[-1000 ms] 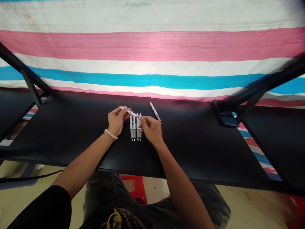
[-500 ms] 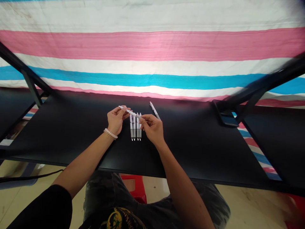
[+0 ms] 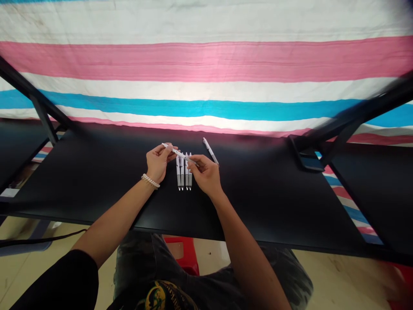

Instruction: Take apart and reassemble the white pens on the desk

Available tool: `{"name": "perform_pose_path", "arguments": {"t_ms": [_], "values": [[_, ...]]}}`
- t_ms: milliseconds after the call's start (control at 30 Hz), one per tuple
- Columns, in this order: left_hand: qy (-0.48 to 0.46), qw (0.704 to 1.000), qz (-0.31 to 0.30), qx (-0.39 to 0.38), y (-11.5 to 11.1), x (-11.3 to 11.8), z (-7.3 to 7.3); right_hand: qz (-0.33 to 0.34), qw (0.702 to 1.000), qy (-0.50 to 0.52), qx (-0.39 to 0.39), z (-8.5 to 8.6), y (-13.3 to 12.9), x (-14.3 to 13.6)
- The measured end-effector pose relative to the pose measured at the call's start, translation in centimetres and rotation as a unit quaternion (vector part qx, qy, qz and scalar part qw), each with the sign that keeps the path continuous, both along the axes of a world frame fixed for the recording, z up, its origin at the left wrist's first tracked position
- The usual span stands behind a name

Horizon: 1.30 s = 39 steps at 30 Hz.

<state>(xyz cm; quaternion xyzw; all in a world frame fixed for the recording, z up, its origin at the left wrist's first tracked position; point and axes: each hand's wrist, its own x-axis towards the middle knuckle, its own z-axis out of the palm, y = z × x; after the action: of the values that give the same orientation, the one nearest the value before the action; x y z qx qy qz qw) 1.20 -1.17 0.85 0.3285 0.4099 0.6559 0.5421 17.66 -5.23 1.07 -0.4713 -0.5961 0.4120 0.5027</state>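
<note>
At the left, the left hand [image 3: 157,164], with a pale coiled band [image 3: 150,181] at its wrist, pinches one end of a white pen [image 3: 179,153] between thumb and fingers. That pen slants down to the right, lying crosswise to the row of four pens [image 3: 182,176] on the black table [image 3: 264,193]; it passes over their far ends, and whether it touches them I cannot tell. The four lie side by side, long axes pointing towards the person, grey grips and tips at the near end. Next, the right hand [image 3: 207,174] grasps the held pen's grey end, its fingers beside the row's rightmost pen. Just beyond this hand lies a loose pen [image 3: 210,150], slanting from upper left to lower right, its grey end close to the knuckles; the right hand is clearly the nearer one.
</note>
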Motion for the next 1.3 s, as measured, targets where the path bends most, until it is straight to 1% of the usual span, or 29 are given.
{"name": "perform_pose_path", "arguments": {"t_ms": [133, 267, 333, 433, 500, 633, 767, 900, 1100, 1300], "values": [[0.005, 1.000, -0.006, -0.005, 0.0, 0.0, -0.1, 0.031, 0.999, -0.009, -0.034, -0.1, 0.0, 0.0], [0.001, 1.000, -0.010, -0.003, 0.1, -0.1, -0.1, 0.012, 1.000, 0.003, -0.019, -0.4, 0.1, -0.2], [-0.007, 1.000, -0.021, -0.006, 0.1, -0.1, 0.0, 0.014, 1.000, -0.005, -0.021, -0.5, 0.1, -0.3], [-0.053, 0.995, -0.079, -0.019, 0.1, -0.3, 0.4, 0.026, 0.999, -0.020, -0.016, -0.4, 0.0, -0.3], [-0.100, 0.988, -0.114, -0.033, 0.1, -0.6, 0.9, 0.011, 0.999, -0.035, 0.006, -0.1, -0.1, -0.3], [-0.192, 0.966, -0.147, -0.092, 0.1, -1.8, 2.0, -0.035, 0.997, -0.063, 0.033, 0.5, -0.2, -0.1], [-0.224, 0.953, -0.165, -0.123, -0.2, -2.7, 2.7, -0.043, 0.996, -0.067, 0.035, 0.7, -0.2, 0.1], [-0.229, 0.952, -0.174, -0.104, -0.4, -2.7, 2.9, -0.031, 0.997, -0.061, 0.044, 0.7, -0.3, 0.0], [-0.225, 0.954, -0.174, -0.096, -0.5, -2.7, 2.8, -0.036, 0.996, -0.067, 0.051, 0.8, -0.3, 0.2], [-0.251, 0.945, -0.193, -0.084, -0.5, -2.8, 2.8, -0.035, 0.995, -0.077, 0.052, 0.8, -0.3, 0.3]]}}
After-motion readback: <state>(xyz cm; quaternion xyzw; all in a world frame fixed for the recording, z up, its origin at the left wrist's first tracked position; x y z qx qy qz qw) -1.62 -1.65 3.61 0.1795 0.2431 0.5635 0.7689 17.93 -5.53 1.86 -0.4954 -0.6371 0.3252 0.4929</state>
